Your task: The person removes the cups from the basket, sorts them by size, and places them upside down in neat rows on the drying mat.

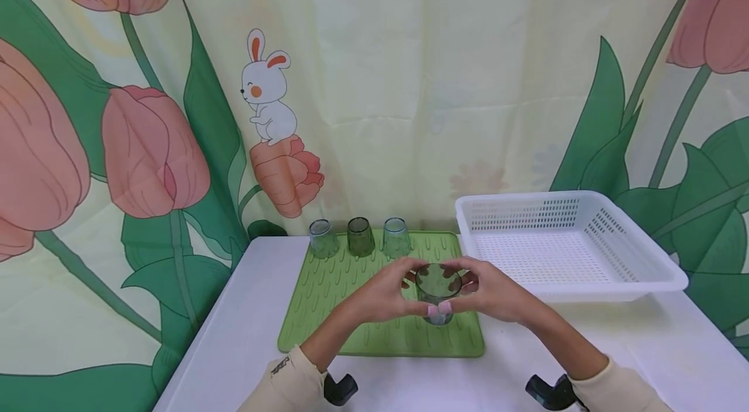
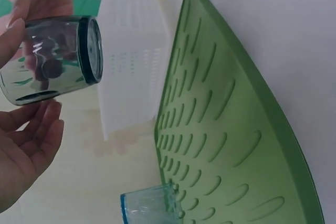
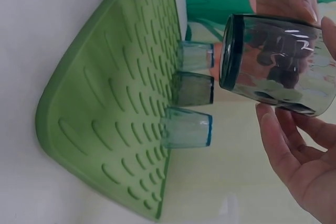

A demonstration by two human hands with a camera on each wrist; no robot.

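Both hands hold a greyish-green drinking glass between them over the front half of a green ribbed drying mat. My left hand grips its left side and my right hand its right, thumbs meeting in front near the lower part. The glass is upright, its thick dark base facing the mat in the left wrist view. Along the mat's back edge stand three upside-down glasses: a pale blue one, a dark grey one and another blue-tinted one.
A white perforated plastic basket stands right of the mat, close to its back right corner. The white table extends around both. Behind it hangs a curtain printed with tulips and a rabbit.
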